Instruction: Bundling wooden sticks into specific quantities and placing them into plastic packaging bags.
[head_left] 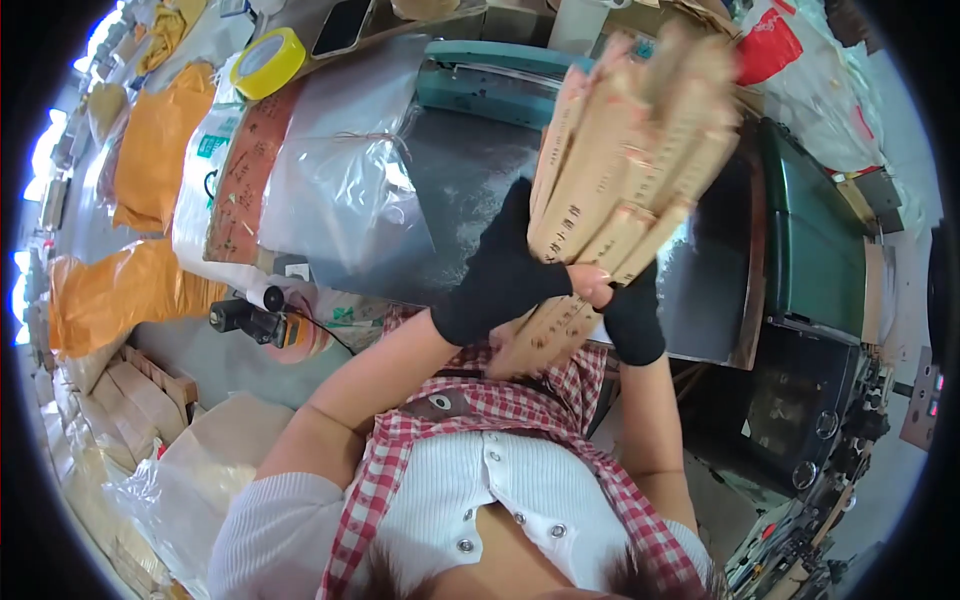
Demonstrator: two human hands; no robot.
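Observation:
A fanned bundle of long, narrow brown paper packets point(610, 180) with printed lettering stands upright and tilted to the right in front of me. Its upper end is smeared by motion. My left hand point(520, 268), in a black fingerless glove, closes around the bundle's lower left side. From the right, my right hand point(632, 312), gloved the same way, grips its lower part, and the fingers meet near the middle. Below the hands, the lower ends of the packets reach toward my checked apron point(480, 405). Beneath the bundle lies a dark, scuffed worktop point(470, 165).
Clear plastic bags point(345, 190) lie on the worktop's left, by a reddish-brown board point(250, 175). Behind are a teal bar-shaped device point(490, 78), a phone point(343, 25) and yellow tape point(268, 63). Orange bags point(165, 145) sit far left; a dark green cabinet-like box point(818, 240) stands right.

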